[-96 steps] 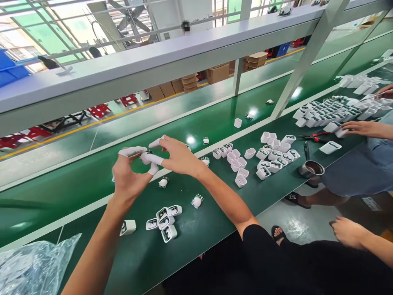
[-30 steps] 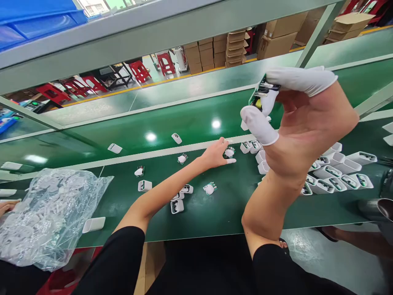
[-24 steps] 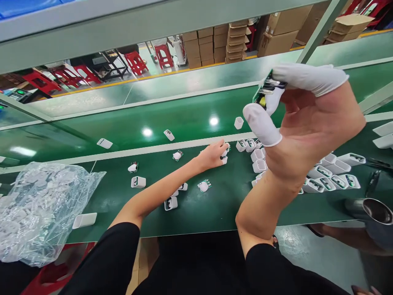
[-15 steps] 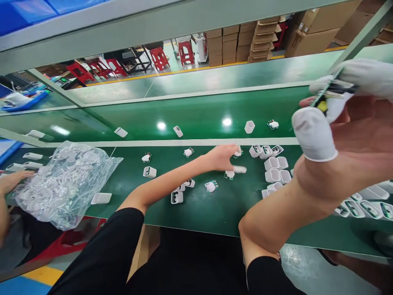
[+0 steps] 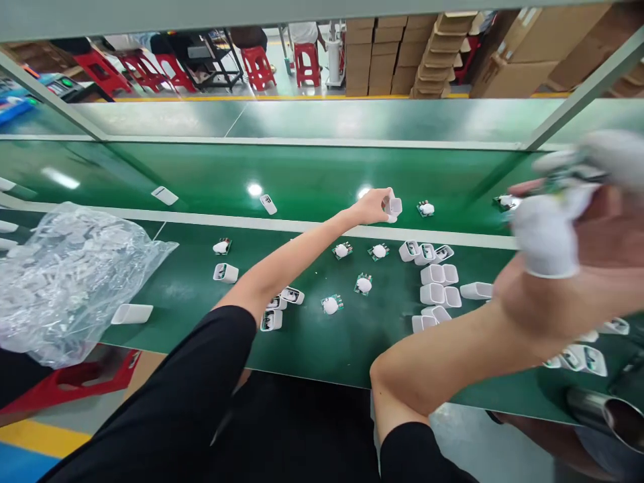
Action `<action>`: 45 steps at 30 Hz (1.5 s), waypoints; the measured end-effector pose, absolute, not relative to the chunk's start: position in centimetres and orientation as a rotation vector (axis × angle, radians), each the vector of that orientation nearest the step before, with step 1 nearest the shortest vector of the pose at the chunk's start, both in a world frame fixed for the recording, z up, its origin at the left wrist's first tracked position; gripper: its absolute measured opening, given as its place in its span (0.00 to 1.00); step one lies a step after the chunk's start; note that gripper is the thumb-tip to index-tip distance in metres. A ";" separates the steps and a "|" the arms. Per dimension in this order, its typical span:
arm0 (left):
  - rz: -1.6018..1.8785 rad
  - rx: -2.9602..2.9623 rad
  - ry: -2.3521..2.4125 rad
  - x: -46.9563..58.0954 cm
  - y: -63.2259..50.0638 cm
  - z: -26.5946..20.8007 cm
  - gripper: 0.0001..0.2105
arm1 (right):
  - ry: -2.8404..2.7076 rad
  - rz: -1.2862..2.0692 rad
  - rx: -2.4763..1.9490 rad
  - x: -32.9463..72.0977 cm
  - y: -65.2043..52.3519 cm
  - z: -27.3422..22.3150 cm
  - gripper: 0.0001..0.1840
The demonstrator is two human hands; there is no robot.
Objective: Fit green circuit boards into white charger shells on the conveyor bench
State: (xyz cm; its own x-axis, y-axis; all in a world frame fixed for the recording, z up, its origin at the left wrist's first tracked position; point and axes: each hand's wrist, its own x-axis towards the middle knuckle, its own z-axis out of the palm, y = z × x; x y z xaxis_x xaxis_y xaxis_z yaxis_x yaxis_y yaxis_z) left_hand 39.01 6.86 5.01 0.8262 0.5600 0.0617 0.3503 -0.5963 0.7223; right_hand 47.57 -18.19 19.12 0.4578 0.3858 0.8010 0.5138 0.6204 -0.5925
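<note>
At the back of the green bench, my left hand has its fingers closed around a small white plastic housing. High at the right, close to the camera, my right hand wears white finger cots and pinches a green circuit board; both are smeared by motion. Between my forearms lie several loose boards with white domes, one of them a domed board. Right of these stand several open white housings, and a row of filled housings sits just behind them.
A clear plastic bag of white parts lies at the left. Filled housings stand partly behind my left forearm. A frame post rises at the right, and a metal cylinder is at the lower right edge.
My left hand has moved from the loose boards to the back ledge and taken hold of the white housing there. My right hand, still with the board, has shifted right and lower in view.
</note>
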 end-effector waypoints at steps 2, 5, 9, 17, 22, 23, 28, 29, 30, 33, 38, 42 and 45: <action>0.488 2.206 0.489 34.4 4.5 8.4 0.12 | -1.105 -0.136 -0.924 45.7 -16.8 19.7 0.24; 0.756 2.133 0.330 25.2 -0.1 12.9 0.14 | -1.333 -0.018 -0.995 43.3 -15.1 20.1 0.26; 1.112 2.084 0.351 16.2 -4.7 14.2 0.16 | -1.481 0.118 -1.017 39.7 -14.0 20.2 0.22; 1.231 1.953 0.220 12.3 -3.7 13.7 0.20 | -1.408 0.256 -0.743 30.5 -11.2 18.4 0.25; 1.239 2.169 0.126 10.3 -2.4 14.5 0.29 | -1.373 0.084 -0.652 28.1 -10.1 17.2 0.27; 1.240 2.184 0.121 10.0 -2.3 14.5 0.30 | -1.384 0.061 -0.641 27.9 -10.0 17.0 0.28; 1.160 2.230 0.083 9.2 -2.0 14.9 0.32 | -1.440 -0.120 -0.660 27.0 -9.9 15.9 0.35; 1.155 2.242 0.091 9.1 -2.0 15.0 0.33 | -1.432 -0.162 -0.681 26.9 -9.9 15.8 0.34; 1.157 2.255 0.099 9.1 -2.1 15.2 0.33 | -1.422 -0.197 -0.701 26.8 -9.9 15.7 0.33; 1.160 2.285 0.112 9.0 -2.2 15.6 0.33 | -1.404 -0.262 -0.696 26.7 -9.7 15.5 0.31; 1.162 2.309 0.095 9.0 -2.5 16.0 0.32 | -1.416 -0.286 -0.754 27.0 -9.8 15.3 0.30; 1.164 2.317 0.090 9.0 -2.6 16.2 0.30 | -1.447 -0.257 -0.722 27.1 -9.8 15.2 0.32; 1.181 2.300 0.069 9.1 -2.6 16.2 0.29 | -1.458 -0.252 -0.707 27.1 -9.8 15.1 0.34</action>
